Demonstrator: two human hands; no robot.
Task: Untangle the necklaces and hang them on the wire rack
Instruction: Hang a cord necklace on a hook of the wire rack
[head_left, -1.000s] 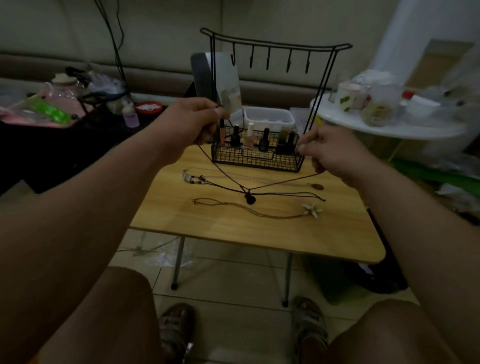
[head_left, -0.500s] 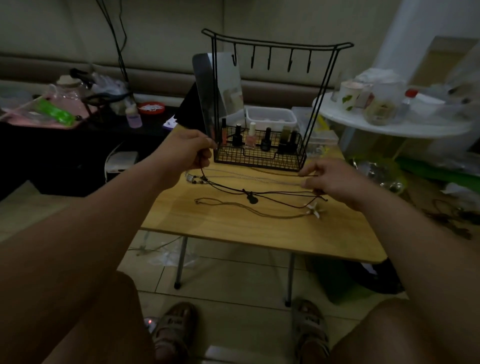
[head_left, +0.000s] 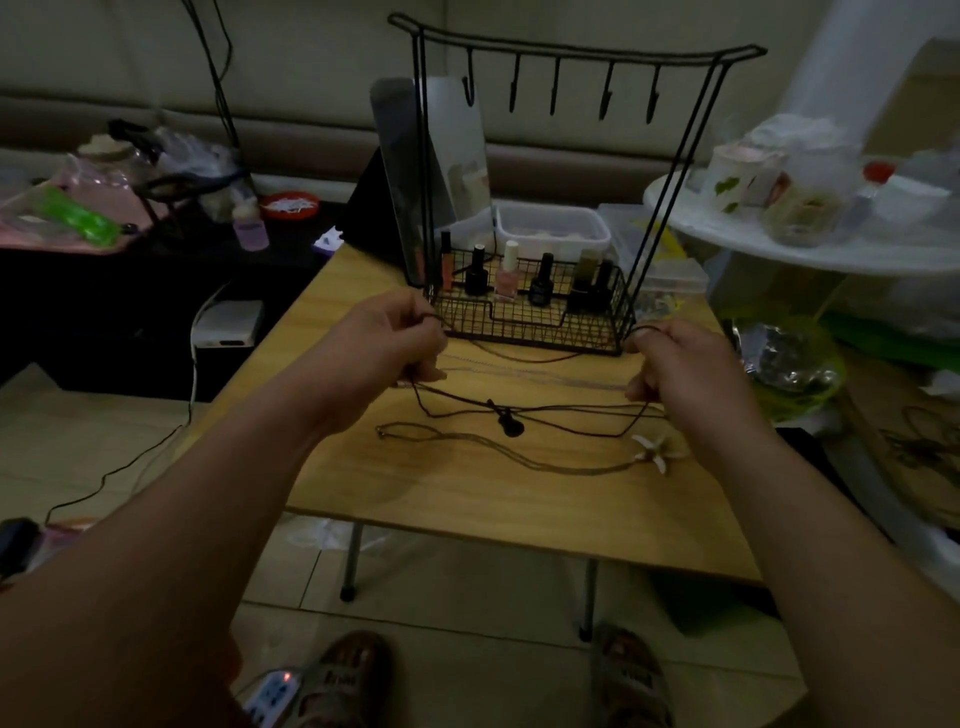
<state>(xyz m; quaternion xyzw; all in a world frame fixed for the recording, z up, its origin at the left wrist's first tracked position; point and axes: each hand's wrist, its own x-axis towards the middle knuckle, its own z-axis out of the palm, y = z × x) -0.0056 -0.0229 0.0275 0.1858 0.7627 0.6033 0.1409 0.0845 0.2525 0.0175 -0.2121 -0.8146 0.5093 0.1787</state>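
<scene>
Both hands have dropped to the table (head_left: 467, 493): left hand (head_left: 387, 348) and right hand (head_left: 680, 364) each pinch the black cord necklace (head_left: 511, 427), pendant lying on the wood between them. Light, limp, snag-prone; grip near the knot. Wire rack (head_left: 530, 327) basket holds nail polish bottles (head_left: 506, 275), maybe six, hooks bare

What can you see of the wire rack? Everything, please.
The wire rack is thin black metal, standing upright on the far side of the wooden table. A top bar with upturned ends carries five hooks, all empty. Paired uprights run down to a mesh basket holding nail polish bottles. A mirror stands behind its left uprights.
</scene>
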